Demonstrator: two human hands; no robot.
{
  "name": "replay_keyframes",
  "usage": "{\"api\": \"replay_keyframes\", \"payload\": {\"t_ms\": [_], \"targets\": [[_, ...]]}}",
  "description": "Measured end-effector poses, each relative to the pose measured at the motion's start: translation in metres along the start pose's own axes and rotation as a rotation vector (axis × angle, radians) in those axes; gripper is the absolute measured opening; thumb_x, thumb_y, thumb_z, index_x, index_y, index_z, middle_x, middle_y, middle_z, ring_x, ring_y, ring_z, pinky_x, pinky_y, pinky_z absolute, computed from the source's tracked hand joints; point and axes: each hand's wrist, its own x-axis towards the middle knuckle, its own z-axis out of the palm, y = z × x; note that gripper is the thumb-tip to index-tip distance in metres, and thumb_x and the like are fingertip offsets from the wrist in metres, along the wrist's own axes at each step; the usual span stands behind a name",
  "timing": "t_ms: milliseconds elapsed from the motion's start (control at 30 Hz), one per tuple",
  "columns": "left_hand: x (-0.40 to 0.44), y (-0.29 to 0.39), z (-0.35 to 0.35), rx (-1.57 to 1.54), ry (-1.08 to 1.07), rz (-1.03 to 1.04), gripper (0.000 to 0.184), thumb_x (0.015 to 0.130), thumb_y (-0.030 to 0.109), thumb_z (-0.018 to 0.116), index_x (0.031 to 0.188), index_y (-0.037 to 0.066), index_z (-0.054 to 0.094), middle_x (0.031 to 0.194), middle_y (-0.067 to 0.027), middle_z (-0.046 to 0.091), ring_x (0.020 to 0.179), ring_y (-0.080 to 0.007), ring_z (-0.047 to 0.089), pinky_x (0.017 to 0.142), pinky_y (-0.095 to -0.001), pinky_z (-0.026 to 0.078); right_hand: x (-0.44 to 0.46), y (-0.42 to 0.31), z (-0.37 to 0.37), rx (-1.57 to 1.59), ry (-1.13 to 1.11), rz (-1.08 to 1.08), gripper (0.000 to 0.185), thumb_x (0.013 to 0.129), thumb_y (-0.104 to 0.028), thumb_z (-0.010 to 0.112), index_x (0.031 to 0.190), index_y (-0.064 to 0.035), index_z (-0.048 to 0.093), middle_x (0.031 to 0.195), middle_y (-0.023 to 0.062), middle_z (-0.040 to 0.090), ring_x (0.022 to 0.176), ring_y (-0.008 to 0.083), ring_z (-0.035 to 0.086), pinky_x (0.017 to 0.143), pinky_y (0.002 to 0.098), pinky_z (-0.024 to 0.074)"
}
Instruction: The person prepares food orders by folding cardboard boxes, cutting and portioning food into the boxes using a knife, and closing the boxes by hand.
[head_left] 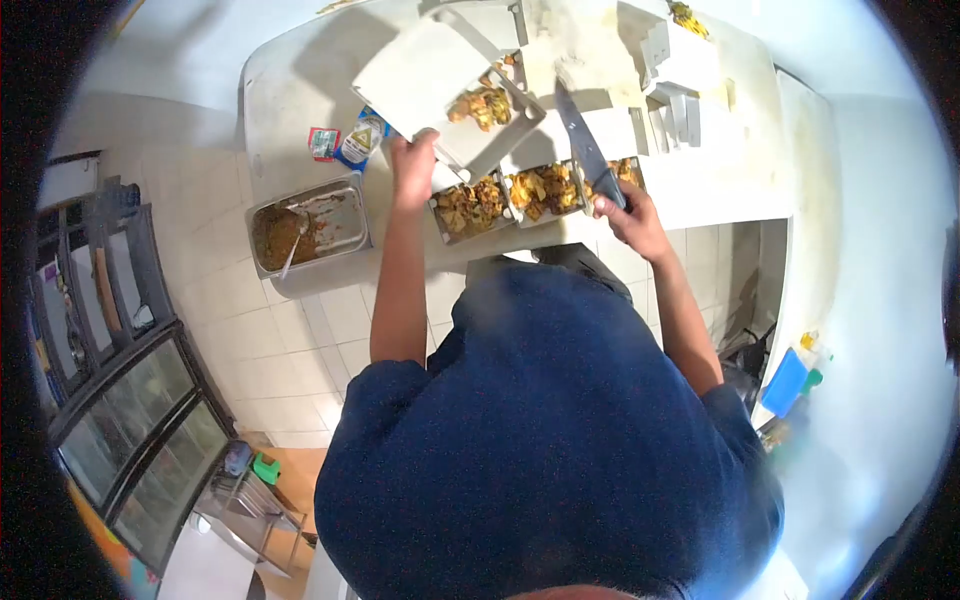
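Observation:
My left hand (413, 165) grips the near left edge of an open white cardboard food box (425, 80), fingers closed on it. This box is tilted and holds chunks of browned food (483, 107). In my right hand (638, 222) is a large knife (583, 135), its dark handle in my fist and its broad blade pointing away from me. Between my hands, along the near table edge, stand two open boxes of food, a left one (470, 210) and a middle one (543, 190). A third portion (625, 172) is partly hidden behind the knife and my right hand.
A metal tray (365, 215) with brown sauce and a spoon (294, 250) sits at the table's left end. Behind it lie a blue-and-white packet (358, 145) and a red-and-green packet (323, 144). Folded white boxes (690, 60) are stacked at the far right.

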Motion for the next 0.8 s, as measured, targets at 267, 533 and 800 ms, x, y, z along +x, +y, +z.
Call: {"api": "replay_keyframes", "payload": {"t_ms": [267,533,800], "targets": [[-0.055,-0.064,0.042,0.457,0.143,0.206,0.024,0.081,0.004,0.056,0.100,-0.008,0.066,0.091,-0.0170,0.072,0.086,-0.0248,0.067,0.078,-0.0355,0.050,-0.016,0.051,-0.048,-0.484,0.096,-0.307,0.036,0.098,-0.028,0.062,0.121,-0.0015,0.066,0.101,0.0164,0.072,0.092,0.0253,0.068,0.083,0.0341,0.0521],[-0.077,-0.059,0.052,0.947,0.054,0.470,0.010,0.075,0.004,0.059,0.080,-0.003,0.062,0.085,-0.0214,0.059,0.081,-0.0418,0.058,0.073,-0.0468,0.047,-0.039,0.046,-0.070,-0.638,0.035,-0.186,0.033,0.095,-0.035,0.063,0.119,-0.0137,0.070,0.093,0.0141,0.070,0.088,0.0313,0.067,0.076,0.0402,0.0532],[-0.081,-0.034,0.067,1.028,-0.019,0.430,0.015,0.073,0.003,0.057,0.082,-0.001,0.068,0.085,-0.0207,0.063,0.083,-0.0405,0.060,0.075,-0.0445,0.048,-0.003,0.045,-0.068,-0.729,-0.009,-0.372,0.035,0.094,-0.038,0.061,0.116,-0.0119,0.071,0.090,0.0159,0.066,0.083,0.0365,0.065,0.073,0.0457,0.0520]]}}
